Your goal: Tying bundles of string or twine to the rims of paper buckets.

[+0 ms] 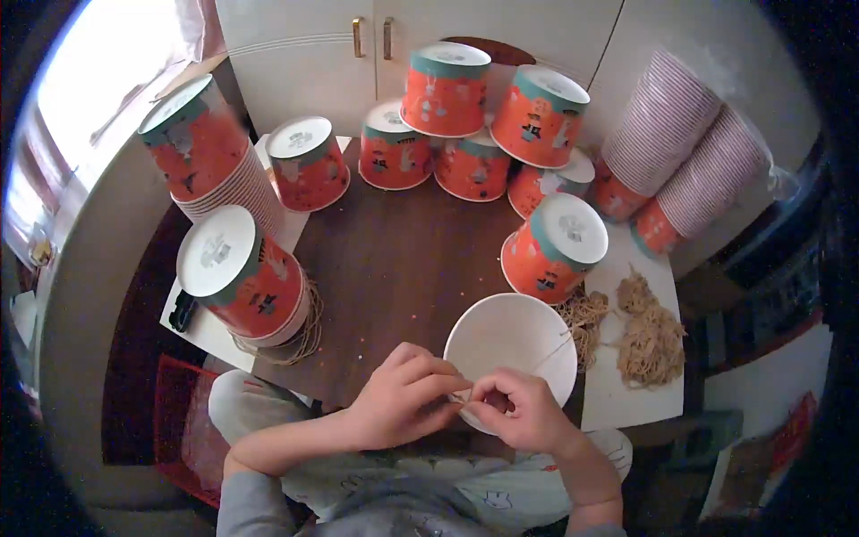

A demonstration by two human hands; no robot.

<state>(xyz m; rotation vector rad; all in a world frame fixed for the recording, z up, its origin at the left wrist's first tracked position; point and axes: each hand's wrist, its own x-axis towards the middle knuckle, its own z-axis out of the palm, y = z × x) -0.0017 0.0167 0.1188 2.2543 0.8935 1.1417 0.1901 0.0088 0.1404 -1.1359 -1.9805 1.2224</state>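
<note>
A white-lined paper bucket stands on the near side of the table in front of me, its open mouth facing up. My left hand reaches in from the left and pinches a thin light string over the bucket's near rim. Right beside it, my right hand is closed, thumb and forefinger pressed together on the same string. A strand of string crosses the inside of the bucket near its right wall. The exact spot between the fingertips is partly hidden.
Orange paper buckets stand upside down around the brown table. One bucket at left has string looped around its base. Tangled brown string lies at right, below tall wrapped bucket stacks. Another stack rises at far left.
</note>
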